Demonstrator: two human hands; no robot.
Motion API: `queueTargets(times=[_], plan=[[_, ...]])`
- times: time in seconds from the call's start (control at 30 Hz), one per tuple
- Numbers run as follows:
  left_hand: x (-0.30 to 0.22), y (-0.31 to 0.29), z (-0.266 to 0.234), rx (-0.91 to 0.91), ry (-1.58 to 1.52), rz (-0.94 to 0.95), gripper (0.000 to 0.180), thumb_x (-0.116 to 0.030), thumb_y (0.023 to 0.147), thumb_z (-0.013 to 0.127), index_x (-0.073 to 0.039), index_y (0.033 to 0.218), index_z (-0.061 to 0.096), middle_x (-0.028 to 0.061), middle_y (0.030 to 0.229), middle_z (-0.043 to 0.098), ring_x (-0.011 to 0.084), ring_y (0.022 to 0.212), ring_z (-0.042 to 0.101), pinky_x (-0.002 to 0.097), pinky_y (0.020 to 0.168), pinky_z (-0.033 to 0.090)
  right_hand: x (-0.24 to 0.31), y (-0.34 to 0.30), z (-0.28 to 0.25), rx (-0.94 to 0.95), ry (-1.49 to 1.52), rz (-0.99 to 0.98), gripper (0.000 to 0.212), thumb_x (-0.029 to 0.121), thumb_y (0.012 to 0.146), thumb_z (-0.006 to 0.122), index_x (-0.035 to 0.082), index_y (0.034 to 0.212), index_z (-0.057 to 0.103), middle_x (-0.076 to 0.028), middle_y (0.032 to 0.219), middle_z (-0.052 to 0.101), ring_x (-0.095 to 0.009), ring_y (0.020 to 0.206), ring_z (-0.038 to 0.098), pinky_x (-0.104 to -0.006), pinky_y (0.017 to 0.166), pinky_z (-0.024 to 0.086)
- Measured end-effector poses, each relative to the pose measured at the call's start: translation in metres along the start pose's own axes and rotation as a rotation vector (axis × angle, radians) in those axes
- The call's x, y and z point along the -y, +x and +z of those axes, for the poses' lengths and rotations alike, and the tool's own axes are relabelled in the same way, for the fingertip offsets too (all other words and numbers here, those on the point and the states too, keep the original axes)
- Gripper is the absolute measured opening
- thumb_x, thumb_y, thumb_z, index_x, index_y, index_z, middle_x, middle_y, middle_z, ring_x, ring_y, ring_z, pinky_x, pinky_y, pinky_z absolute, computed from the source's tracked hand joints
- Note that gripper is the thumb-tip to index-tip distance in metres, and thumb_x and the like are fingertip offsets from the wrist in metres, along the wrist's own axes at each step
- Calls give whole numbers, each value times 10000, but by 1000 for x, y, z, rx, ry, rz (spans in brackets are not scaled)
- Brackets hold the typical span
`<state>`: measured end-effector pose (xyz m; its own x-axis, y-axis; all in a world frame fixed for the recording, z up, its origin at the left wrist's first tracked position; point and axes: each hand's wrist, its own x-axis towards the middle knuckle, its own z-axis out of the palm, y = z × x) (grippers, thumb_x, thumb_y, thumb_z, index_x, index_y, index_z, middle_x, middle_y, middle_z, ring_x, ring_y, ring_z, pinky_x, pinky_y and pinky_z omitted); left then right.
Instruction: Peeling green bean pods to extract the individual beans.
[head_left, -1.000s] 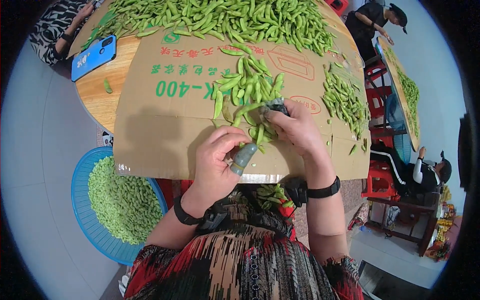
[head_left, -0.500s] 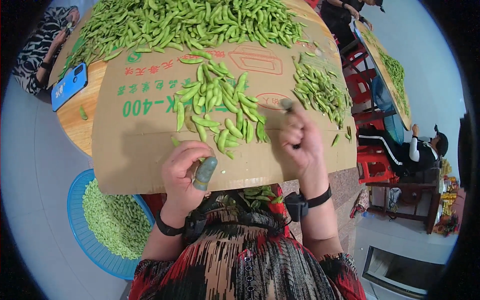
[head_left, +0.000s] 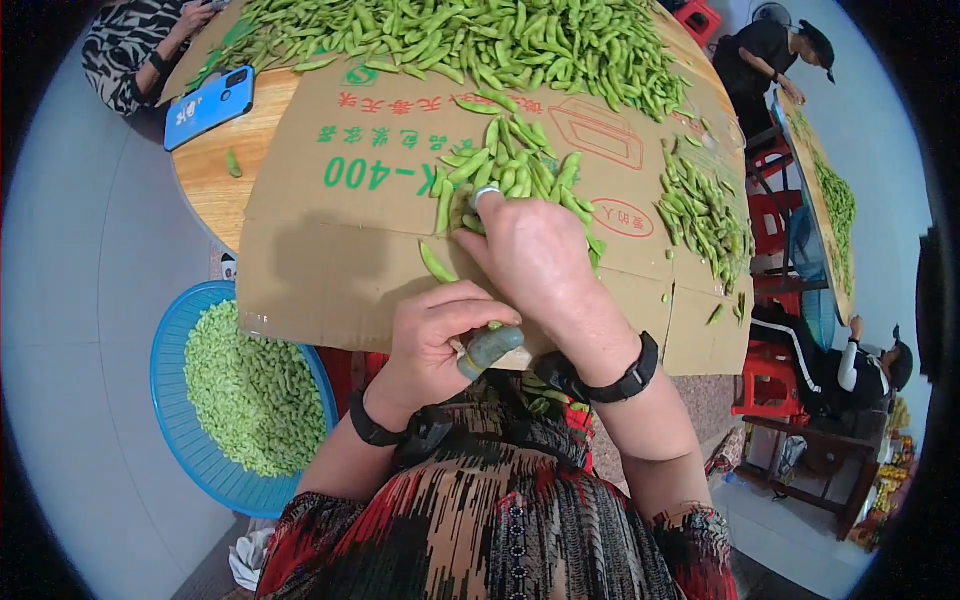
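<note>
My right hand [head_left: 540,245] reaches over the near side of a small heap of green bean pods [head_left: 515,165] on the cardboard sheet. Its thumb and the forefinger, which wears a pale finger cover, are apart beside a darker pod [head_left: 461,210]; the other fingers are hidden. Closer to me, my left hand [head_left: 440,335] is closed above the cardboard's near edge. A grey-green cover [head_left: 493,348] sits on its thumb, and a bit of green shows beside it, too small to name. One loose pod [head_left: 437,263] lies just beyond the left hand.
A large mound of pods [head_left: 480,40] covers the far side; a smaller pile of pods [head_left: 705,215] lies right. At left are a blue phone [head_left: 209,108] and, lower, a blue basket [head_left: 170,400] of shelled beans. Other people sit far left and at a table on the right.
My right hand has moved left from between the two smaller piles onto the middle heap. The left hand stays closed near the cardboard's edge. The whole view has shifted, moving the table rightward.
</note>
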<state>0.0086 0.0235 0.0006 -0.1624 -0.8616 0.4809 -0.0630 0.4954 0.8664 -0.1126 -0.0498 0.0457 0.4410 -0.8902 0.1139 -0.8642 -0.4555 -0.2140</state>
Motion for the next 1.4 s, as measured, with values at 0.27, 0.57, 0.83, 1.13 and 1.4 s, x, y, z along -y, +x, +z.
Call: queueTargets(times=[0.27,0.57,0.83,1.13,1.4], plan=[[-2,3,-1,13,31,-26,153,-34,670,684,-43,820,657,55,732,612,145,591,572,241,517,431,-3,5,11,-60,20,-106,214,242,782,607,35,749,569,-148,577,575,-325,533,585,-402,497,479],[-8,2,1,121,96,-86,121,-45,681,688,-37,796,653,71,732,616,179,633,595,275,536,456,-14,-9,7,-83,251,4,213,241,769,593,42,846,591,-194,583,569,-378,551,572,-456,522,472],[-3,5,7,373,161,88,155,-85,658,677,-62,807,643,63,724,592,240,662,590,322,565,465,-28,-10,-14,-5,360,-83,180,195,771,623,23,819,601,-200,605,562,-364,577,572,-419,522,464],[-3,5,14,485,226,240,189,-101,661,628,-80,844,669,71,892,655,269,870,618,388,784,481,12,3,13,26,-39,-493,164,216,781,576,55,794,546,-96,542,572,-243,483,597,-370,410,453],[-10,-2,11,423,247,133,129,-138,723,635,-70,832,642,56,777,608,250,722,604,330,638,489,-14,-4,-12,-183,310,-37,144,162,794,554,19,773,557,-164,559,565,-319,505,586,-406,447,453]])
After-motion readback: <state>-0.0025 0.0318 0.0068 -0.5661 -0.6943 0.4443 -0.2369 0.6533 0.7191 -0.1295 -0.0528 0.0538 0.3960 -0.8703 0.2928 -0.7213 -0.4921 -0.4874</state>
